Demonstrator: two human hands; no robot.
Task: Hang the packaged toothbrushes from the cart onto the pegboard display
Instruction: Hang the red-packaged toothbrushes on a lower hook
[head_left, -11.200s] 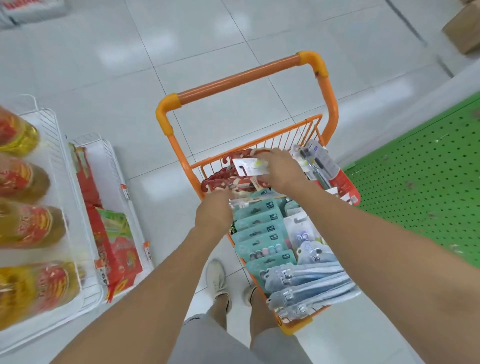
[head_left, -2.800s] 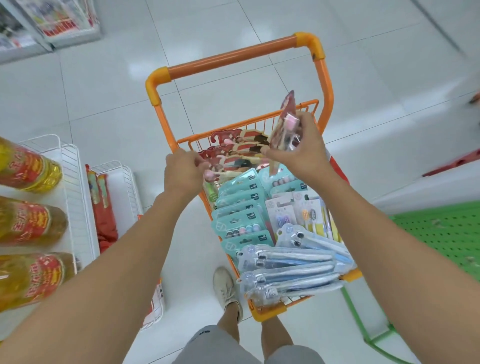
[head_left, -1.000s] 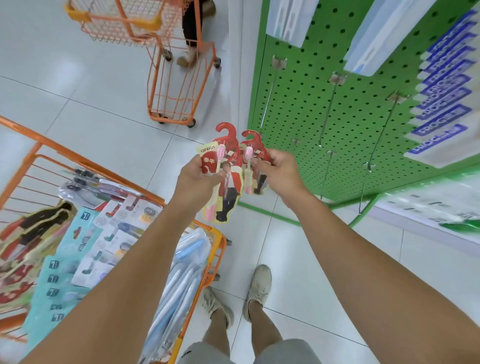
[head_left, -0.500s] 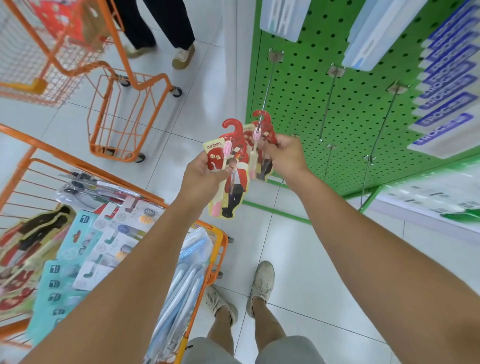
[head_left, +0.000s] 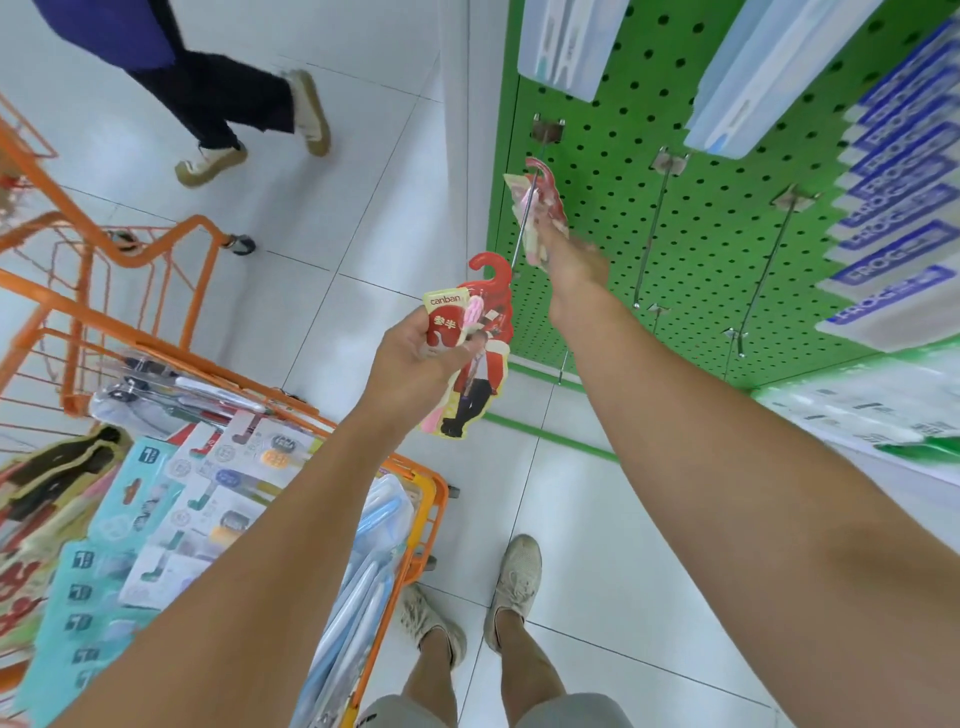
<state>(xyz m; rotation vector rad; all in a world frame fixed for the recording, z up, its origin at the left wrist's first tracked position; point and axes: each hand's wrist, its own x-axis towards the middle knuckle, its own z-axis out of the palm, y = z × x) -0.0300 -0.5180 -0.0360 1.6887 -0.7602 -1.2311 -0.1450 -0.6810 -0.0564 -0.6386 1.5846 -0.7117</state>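
White floor tiles fill most of the frame, and a green pegboard stands in the upper right with long metal pegs sticking out of it. At the upper middle, the right hand is stretched toward the board and pinches a red toothbrush pack; the hooked top of this pack sits at the leftmost peg, but the hand is blurred, so I cannot tell if the hook is fully on it. Near the centre, the left hand grips a second red pack with the word "canban" on it, held upright in the air and apart from the board. At the lower left, the orange cart holds many more toothbrush packs, lying flat. Blue and white boxes hang at the right edge. In the upper left, another person's legs are visible beside a second orange cart.
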